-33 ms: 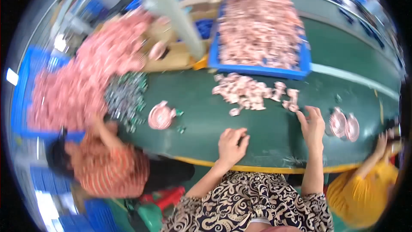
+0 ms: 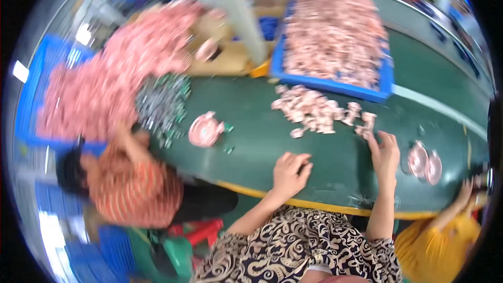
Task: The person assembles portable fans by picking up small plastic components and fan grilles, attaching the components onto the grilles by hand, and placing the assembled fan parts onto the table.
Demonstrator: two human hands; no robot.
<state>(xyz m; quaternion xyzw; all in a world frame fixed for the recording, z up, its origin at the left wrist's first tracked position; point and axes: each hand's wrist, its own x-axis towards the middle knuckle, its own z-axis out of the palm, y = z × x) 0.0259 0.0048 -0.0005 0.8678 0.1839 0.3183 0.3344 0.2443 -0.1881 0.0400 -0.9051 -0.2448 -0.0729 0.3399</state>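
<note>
My right hand (image 2: 386, 161) reaches over the green table, thumb and forefinger apart. Its thumb tip is at the edge of a small pink plastic piece (image 2: 365, 126); whether it touches cannot be told. That piece lies at the right end of a loose pile of small pink plastic pieces (image 2: 313, 109). Nearer the front edge, my left hand (image 2: 292, 177) is held with its fingers curled toward the thumb; anything inside them is hidden. Right of my right hand lie two round, ribbed pink plastic parts (image 2: 417, 160), side by side.
A blue tray (image 2: 335, 84) heaped with pink pieces stands behind the pile. At left are a ribbed round pink part (image 2: 205, 130), grey-green pieces (image 2: 161, 107) and a large pink heap (image 2: 94, 99). People in striped (image 2: 139, 194) and yellow (image 2: 437, 246) tops sit either side.
The whole view has shifted and tilted slightly, so the table's things appear further right. My right thumb is closer to the pink piece. The left hand stays curled.
</note>
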